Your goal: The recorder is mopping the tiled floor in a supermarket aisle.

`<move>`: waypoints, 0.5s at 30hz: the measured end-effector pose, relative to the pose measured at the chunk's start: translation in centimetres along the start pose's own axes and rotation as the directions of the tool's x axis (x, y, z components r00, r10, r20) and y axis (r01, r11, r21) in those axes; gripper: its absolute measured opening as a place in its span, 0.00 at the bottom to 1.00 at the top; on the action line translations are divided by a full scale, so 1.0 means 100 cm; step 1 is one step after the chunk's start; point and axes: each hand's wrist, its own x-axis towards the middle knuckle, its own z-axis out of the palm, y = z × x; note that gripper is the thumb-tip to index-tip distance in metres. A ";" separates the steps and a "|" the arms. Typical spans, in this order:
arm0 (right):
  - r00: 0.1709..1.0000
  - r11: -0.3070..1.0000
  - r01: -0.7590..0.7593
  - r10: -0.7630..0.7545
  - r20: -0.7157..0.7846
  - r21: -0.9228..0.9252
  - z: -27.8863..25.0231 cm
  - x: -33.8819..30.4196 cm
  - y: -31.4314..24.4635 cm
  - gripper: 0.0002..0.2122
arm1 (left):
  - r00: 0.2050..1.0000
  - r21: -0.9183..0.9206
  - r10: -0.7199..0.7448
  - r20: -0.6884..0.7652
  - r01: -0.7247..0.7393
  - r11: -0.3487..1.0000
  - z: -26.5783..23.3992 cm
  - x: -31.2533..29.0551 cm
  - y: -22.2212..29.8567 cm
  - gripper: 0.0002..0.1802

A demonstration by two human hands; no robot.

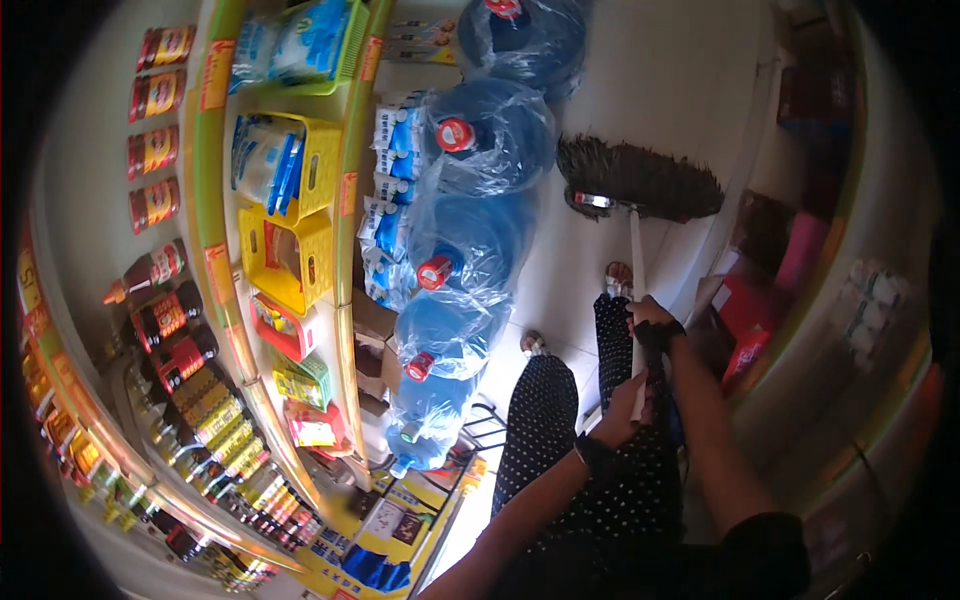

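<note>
While jars (pixel 155 93) of red and yellow line the upper shelf at the far left, bottles (pixel 228 418) crowd the rows below them. Next come yellow baskets (pixel 285 270) holding packets, on a shelf with a green and yellow edge. Beside that shelf, white and blue packs (pixel 385 228) sit against a line of big blue jugs (pixel 495 135), wrapped in clear plastic, most with red caps. To the right of the jugs, the person's legs in dotted trousers (pixel 540 420) stand on the pale floor (pixel 665 75). The left hand (pixel 625 408) has its fingers wrapped around the lower part of a broom's pale handle (pixel 636 255), close in front of the trousers. The broom head (pixel 640 182), wide with dark bristles, lies on the floor ahead of the feet, between the jugs and the right-hand shelf. The right hand (pixel 650 315), farther up the handle and nearer the head, also has its fingers closed on it. At the right, a red box (pixel 748 308) stands by dim shelving.
</note>
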 end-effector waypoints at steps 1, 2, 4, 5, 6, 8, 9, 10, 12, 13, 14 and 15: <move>0.999 0.997 0.035 -0.034 0.010 -0.076 0.013 0.008 0.012 0.10 | 0.998 0.098 0.041 -0.045 -0.036 0.994 -0.019 -0.003 -0.004 0.15; 0.997 0.986 0.070 -0.068 0.022 -0.153 0.032 0.016 0.022 0.10 | 0.982 0.191 0.098 -0.163 -0.066 0.979 -0.039 -0.006 -0.009 0.17; 0.963 0.980 0.136 -0.165 -0.212 -0.147 0.012 0.064 0.080 0.08 | 0.980 0.339 0.136 -0.143 -0.081 0.937 -0.042 -0.001 -0.017 0.22; 0.954 0.976 0.142 -0.179 -0.240 -0.165 0.010 0.086 0.101 0.08 | 0.976 0.403 0.167 -0.137 -0.099 0.910 -0.051 -0.001 -0.019 0.25; 0.954 0.970 0.157 -0.198 -0.225 -0.187 0.035 0.093 0.104 0.08 | 0.962 0.436 0.241 -0.127 -0.164 0.885 -0.073 -0.005 -0.020 0.30; 0.972 0.993 0.100 -0.083 -0.219 0.070 0.071 0.100 0.113 0.09 | 0.927 0.532 0.372 -0.042 -0.294 0.794 -0.123 -0.005 -0.019 0.30; 0.964 0.954 0.209 -0.238 -0.121 -0.213 0.075 0.102 0.120 0.09 | 0.907 0.572 0.420 0.025 -0.357 0.738 -0.134 -0.006 -0.017 0.29; 0.936 0.825 0.313 -0.351 0.007 -0.470 0.078 0.104 0.126 0.10 | 0.925 0.622 0.379 0.030 -0.314 0.717 -0.148 -0.009 -0.015 0.29; 0.874 0.151 0.387 -0.376 0.309 -0.910 0.133 0.091 0.121 0.12 | 0.940 0.600 0.340 -0.003 -0.271 0.753 -0.207 -0.018 -0.007 0.31; 0.852 0.118 0.420 -0.393 0.346 -0.900 0.175 0.079 0.115 0.12 | 0.917 0.625 0.397 -0.040 -0.287 0.726 -0.248 -0.023 -0.006 0.30; 0.842 0.099 0.429 -0.404 0.358 -0.898 0.200 0.070 0.122 0.13 | 0.920 0.641 0.385 -0.074 -0.252 0.725 -0.269 -0.034 -0.008 0.29; 0.835 0.085 0.431 -0.416 0.361 -0.898 0.218 0.063 0.135 0.14 | 0.924 0.658 0.367 -0.103 -0.213 0.722 -0.284 -0.050 -0.009 0.27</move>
